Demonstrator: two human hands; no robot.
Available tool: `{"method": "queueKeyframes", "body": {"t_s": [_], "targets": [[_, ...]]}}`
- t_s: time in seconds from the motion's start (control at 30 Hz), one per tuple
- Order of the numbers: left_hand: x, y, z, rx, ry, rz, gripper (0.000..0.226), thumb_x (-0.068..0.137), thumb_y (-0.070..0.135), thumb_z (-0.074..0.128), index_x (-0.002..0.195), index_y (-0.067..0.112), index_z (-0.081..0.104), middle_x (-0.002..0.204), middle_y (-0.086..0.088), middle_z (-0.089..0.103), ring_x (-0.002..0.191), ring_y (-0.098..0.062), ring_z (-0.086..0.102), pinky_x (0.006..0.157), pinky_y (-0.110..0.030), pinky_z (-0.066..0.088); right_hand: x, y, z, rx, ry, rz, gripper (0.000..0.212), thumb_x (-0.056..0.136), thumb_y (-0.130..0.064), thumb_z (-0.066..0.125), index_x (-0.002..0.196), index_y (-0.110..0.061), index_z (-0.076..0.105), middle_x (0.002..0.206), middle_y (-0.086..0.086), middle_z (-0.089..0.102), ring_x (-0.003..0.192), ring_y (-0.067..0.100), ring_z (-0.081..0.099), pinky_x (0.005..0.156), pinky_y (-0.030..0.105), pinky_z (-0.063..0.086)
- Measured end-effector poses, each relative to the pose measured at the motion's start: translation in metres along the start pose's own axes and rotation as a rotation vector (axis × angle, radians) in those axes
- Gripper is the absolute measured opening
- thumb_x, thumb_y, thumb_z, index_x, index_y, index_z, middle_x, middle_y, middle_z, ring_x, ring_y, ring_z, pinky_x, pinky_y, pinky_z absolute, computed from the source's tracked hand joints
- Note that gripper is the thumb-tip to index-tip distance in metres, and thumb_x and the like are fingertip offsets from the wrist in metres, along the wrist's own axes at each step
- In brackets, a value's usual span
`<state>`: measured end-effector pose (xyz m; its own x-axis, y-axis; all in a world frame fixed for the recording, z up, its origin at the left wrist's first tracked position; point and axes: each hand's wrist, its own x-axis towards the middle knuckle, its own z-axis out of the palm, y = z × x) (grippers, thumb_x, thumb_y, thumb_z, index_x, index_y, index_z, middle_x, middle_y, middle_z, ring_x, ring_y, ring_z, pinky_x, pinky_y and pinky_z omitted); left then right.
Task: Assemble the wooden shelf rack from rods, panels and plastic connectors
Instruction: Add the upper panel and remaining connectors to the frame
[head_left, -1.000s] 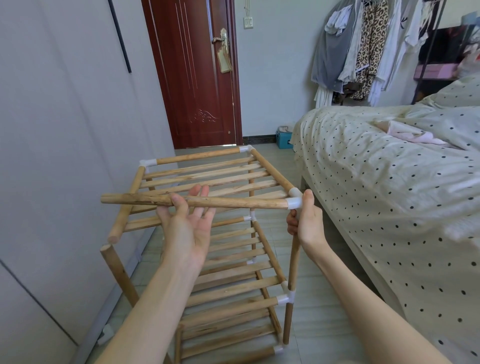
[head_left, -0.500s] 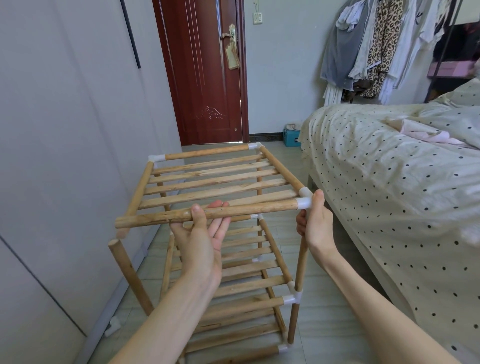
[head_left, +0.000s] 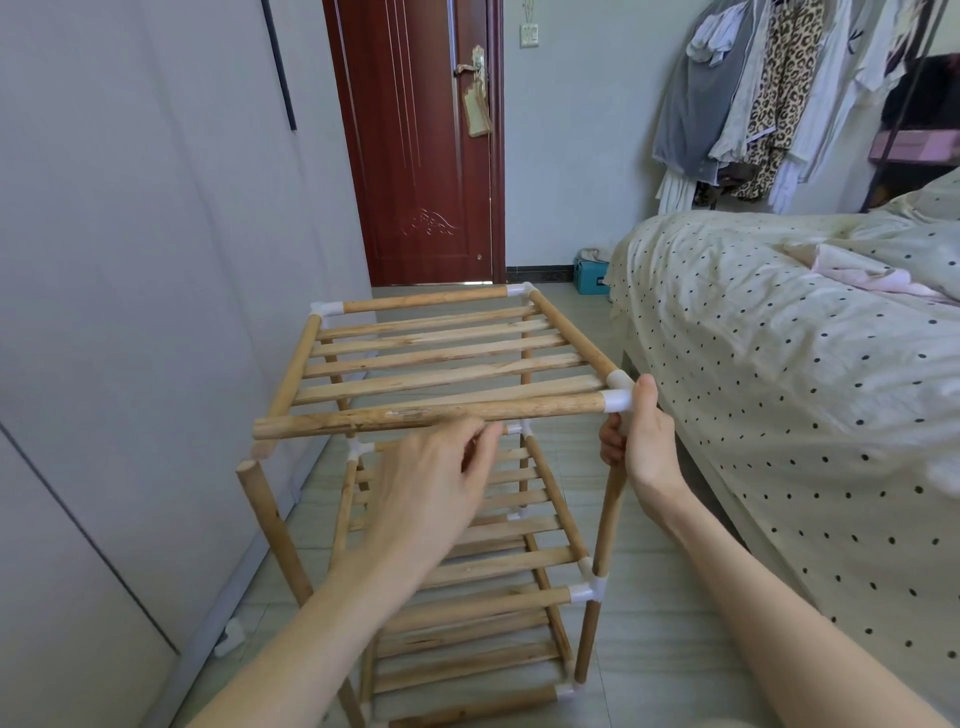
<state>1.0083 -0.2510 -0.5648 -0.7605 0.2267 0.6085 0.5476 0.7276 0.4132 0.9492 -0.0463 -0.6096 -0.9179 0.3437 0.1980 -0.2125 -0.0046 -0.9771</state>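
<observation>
The wooden shelf rack (head_left: 441, 364) stands at centre frame on the floor tiles (head_left: 649, 649). The right hand (head_left: 641, 441) grips the near-right upright rod (head_left: 602, 525) just under the white corner connector (head_left: 618, 397). The left hand (head_left: 441, 483), fingers loosely curled and holding nothing, hovers just below the front top rod (head_left: 415, 415), whose left end hangs unattached above the near-left upright (head_left: 270, 519).

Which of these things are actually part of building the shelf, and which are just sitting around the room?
Part of the job:
wooden rack
front rod
white corner connector
loose upright post
left hand
right hand

Just lying about:
bed
hanging clothes
door
blue box
</observation>
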Motion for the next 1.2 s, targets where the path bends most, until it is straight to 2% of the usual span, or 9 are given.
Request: {"method": "queueKeyframes", "body": {"t_s": [0.1, 0.2, 0.3, 0.43, 0.63, 0.77, 0.9, 1.1, 1.2], "targets": [[0.012, -0.01, -0.011, 0.466, 0.12, 0.295, 0.026, 0.08, 0.026, 0.066, 0.102, 0.012, 0.067, 0.09, -0.004, 0.062, 0.083, -0.021, 0.058, 0.071, -0.03, 0.042, 0.005, 0.002, -0.006, -0.007, -0.069, 0.057, 0.052, 0.097, -0.048, 0.021, 0.06, -0.015, 0.039, 0.046, -0.005, 0.038, 0.042, 0.009, 0.034, 0.044, 0.022, 0.036], [0.023, -0.02, -0.02, 0.629, -0.159, 0.191, 0.041, 0.089, 0.045, 0.05, 0.121, 0.019, 0.055, 0.111, -0.002, 0.061, 0.104, -0.023, 0.058, 0.083, -0.035, 0.044, 0.016, -0.004, -0.017, 0.06, -0.256, 0.161, 0.052, 0.091, -0.044, 0.025, 0.055, -0.017, 0.05, 0.048, 0.002, 0.047, 0.046, 0.016, 0.042, 0.057, 0.031, 0.041], [0.029, -0.031, -0.022, 0.623, -0.22, 0.273, 0.046, 0.092, 0.053, 0.025, 0.1, 0.019, 0.054, 0.082, 0.003, 0.063, 0.068, -0.018, 0.062, 0.048, -0.026, 0.035, 0.028, -0.015, -0.023, 0.019, -0.404, 0.241, 0.055, 0.091, -0.048, 0.028, 0.069, -0.011, 0.061, 0.055, 0.009, 0.056, 0.049, 0.02, 0.051, 0.062, 0.034, 0.048], [0.042, -0.029, -0.017, 0.627, -0.218, 0.369, 0.042, 0.089, 0.049, 0.035, 0.08, 0.014, 0.056, 0.048, 0.004, 0.05, 0.035, -0.014, 0.039, 0.037, -0.02, 0.02, 0.048, -0.03, -0.022, 0.029, -0.483, 0.417, 0.072, 0.091, -0.065, 0.026, 0.065, -0.008, 0.063, 0.058, 0.009, 0.058, 0.051, 0.019, 0.051, 0.059, 0.03, 0.047], [0.056, -0.028, -0.002, 0.671, -0.24, 0.399, 0.044, 0.087, 0.051, 0.033, 0.077, 0.015, 0.056, 0.043, 0.009, 0.026, 0.033, -0.013, 0.022, 0.036, -0.018, 0.017, 0.055, -0.021, -0.018, 0.047, -0.248, 0.374, 0.039, 0.098, -0.038, 0.031, 0.088, -0.008, 0.053, 0.043, -0.001, 0.037, 0.037, 0.012, 0.032, 0.046, 0.024, 0.032], [0.056, -0.033, 0.001, 0.567, -0.316, 0.285, 0.046, 0.078, 0.066, 0.002, 0.087, 0.034, 0.033, 0.051, 0.011, 0.035, 0.042, -0.002, 0.033, 0.041, -0.017, 0.02, 0.056, -0.018, -0.015, 0.053, -0.184, 0.357, 0.051, 0.098, -0.038, 0.031, 0.074, -0.006, 0.062, 0.046, 0.001, 0.037, 0.036, 0.011, 0.031, 0.043, 0.023, 0.031], [0.059, -0.026, 0.006, 0.416, -0.413, 0.214, 0.035, 0.079, 0.067, 0.012, 0.08, 0.04, 0.034, 0.054, 0.012, 0.04, 0.045, 0.001, 0.038, 0.043, -0.016, 0.022, 0.054, -0.017, -0.018, 0.062, -0.159, 0.346, 0.053, 0.099, -0.037, 0.032, 0.069, -0.006, 0.063, 0.045, 0.0, 0.038, 0.036, 0.01, 0.031, 0.043, 0.024, 0.031], [0.051, -0.026, 0.011, 0.686, -0.302, 0.27, 0.065, 0.084, 0.062, 0.001, 0.11, 0.028, 0.05, 0.059, 0.013, 0.036, 0.048, -0.004, 0.037, 0.042, -0.018, 0.021, 0.048, -0.025, -0.011, -0.032, -0.13, 0.336, 0.051, 0.098, -0.041, 0.032, 0.073, -0.007, 0.06, 0.044, -0.001, 0.039, 0.041, 0.013, 0.035, 0.049, 0.027, 0.035], [0.044, -0.022, 0.011, 0.648, -0.241, 0.272, 0.051, 0.095, 0.055, 0.012, 0.114, 0.026, 0.049, 0.083, 0.011, 0.055, 0.067, -0.01, 0.055, 0.052, -0.021, 0.032, 0.037, -0.025, -0.012, -0.018, -0.062, 0.319, 0.05, 0.096, -0.046, 0.032, 0.072, -0.01, 0.056, 0.05, 0.002, 0.045, 0.05, 0.016, 0.041, 0.055, 0.028, 0.036]]}}
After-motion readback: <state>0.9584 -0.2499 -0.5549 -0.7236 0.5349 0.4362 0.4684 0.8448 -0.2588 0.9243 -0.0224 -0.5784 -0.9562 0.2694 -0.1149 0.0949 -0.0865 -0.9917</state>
